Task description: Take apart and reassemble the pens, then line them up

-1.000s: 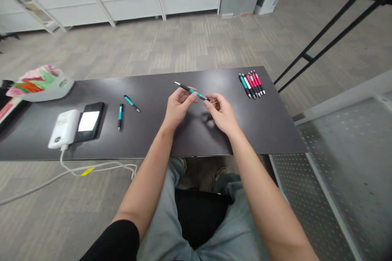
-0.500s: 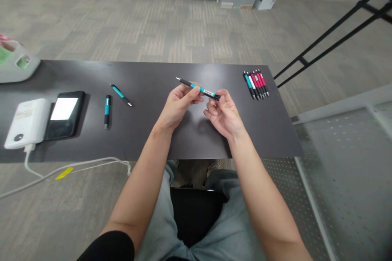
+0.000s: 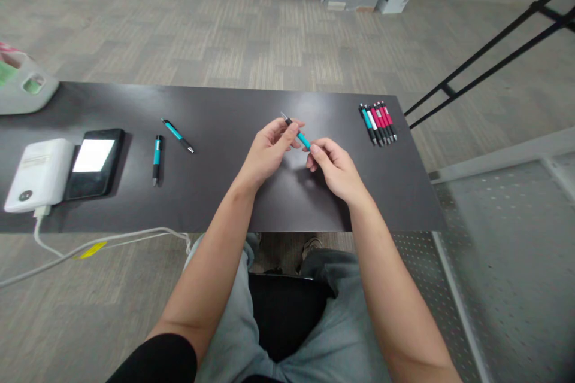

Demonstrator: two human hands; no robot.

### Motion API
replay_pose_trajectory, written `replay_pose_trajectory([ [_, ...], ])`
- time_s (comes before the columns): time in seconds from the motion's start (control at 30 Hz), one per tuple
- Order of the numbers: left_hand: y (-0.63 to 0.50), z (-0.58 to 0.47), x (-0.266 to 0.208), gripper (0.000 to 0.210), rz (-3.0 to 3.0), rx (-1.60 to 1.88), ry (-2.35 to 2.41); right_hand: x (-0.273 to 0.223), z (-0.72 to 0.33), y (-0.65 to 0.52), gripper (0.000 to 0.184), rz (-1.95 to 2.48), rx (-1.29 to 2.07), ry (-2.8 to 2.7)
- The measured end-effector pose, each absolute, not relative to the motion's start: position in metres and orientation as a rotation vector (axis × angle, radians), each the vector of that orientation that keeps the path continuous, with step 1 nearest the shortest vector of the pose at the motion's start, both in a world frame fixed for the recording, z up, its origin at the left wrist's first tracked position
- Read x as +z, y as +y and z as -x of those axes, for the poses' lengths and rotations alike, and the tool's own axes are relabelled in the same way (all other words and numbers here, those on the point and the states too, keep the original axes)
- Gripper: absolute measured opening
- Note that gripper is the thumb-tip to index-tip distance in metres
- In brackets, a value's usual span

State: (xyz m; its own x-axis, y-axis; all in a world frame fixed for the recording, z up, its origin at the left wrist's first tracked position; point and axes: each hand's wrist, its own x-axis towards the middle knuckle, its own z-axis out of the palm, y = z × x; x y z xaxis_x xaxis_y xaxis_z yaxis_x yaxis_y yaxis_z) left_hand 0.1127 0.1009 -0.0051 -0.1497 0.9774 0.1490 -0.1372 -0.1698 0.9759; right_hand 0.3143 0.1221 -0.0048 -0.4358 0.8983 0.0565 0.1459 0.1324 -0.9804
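Above the middle of the dark table (image 3: 215,191), a turquoise and black pen (image 3: 303,139) slants between my two hands. My left hand (image 3: 274,145) pinches it near the black grip, with the silver tip pointing up and away to the left. The fingers of my right hand (image 3: 330,161) close round its other end, which they hide. Left of my hands, a turquoise pen (image 3: 177,134) lies slanted on the table, and another turquoise pen (image 3: 156,158) lies almost straight up and down in view.
At the table's right end lies a row of several pens (image 3: 378,122), turquoise, white and red. On the left are a black phone-like device (image 3: 96,164), a white power bank (image 3: 40,175) with a cable (image 3: 130,241), and a whitish plastic container (image 3: 27,87). Black metal bars (image 3: 494,48) stand at right.
The pen now slants more steeply, its tip shifted right. My right fingers have closed over its rear end, covering the label and black end that showed before.
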Motion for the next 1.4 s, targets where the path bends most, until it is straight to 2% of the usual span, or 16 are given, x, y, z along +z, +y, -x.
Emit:
replay_pose_trajectory([
  [0.13,0.103,-0.109,-0.004,0.032,-1.061,1.588,1.160,-0.009,-0.313,0.120,0.061,1.021,1.373,-1.731],
  [0.33,0.102,-0.112,-0.005,0.034,-0.969,1.595,1.080,-0.010,-0.301,0.119,0.074,1.003,1.417,-1.719],
  [0.47,0.103,-0.121,-0.009,0.036,-0.918,1.692,1.171,-0.013,-0.292,0.115,0.066,1.060,1.236,-1.740],
  [0.67,0.105,-0.126,-0.015,0.034,-0.851,1.756,1.190,-0.013,-0.286,0.112,0.036,1.084,0.868,-1.776],
  [0.9,0.099,-0.119,0.003,0.037,-0.744,1.669,1.148,-0.018,-0.286,0.122,0.052,0.994,0.901,-1.795],
  [1.03,0.098,-0.119,0.007,0.036,-0.745,1.659,1.150,-0.024,-0.288,0.126,0.040,0.970,0.911,-1.783],
  [1.27,0.099,-0.114,-0.005,0.045,-0.803,1.704,1.126,-0.020,-0.286,0.129,0.044,0.957,0.981,-1.846],
  [1.4,0.100,-0.110,-0.006,0.047,-0.835,1.715,1.154,-0.019,-0.284,0.128,0.037,0.969,1.041,-1.838],
])
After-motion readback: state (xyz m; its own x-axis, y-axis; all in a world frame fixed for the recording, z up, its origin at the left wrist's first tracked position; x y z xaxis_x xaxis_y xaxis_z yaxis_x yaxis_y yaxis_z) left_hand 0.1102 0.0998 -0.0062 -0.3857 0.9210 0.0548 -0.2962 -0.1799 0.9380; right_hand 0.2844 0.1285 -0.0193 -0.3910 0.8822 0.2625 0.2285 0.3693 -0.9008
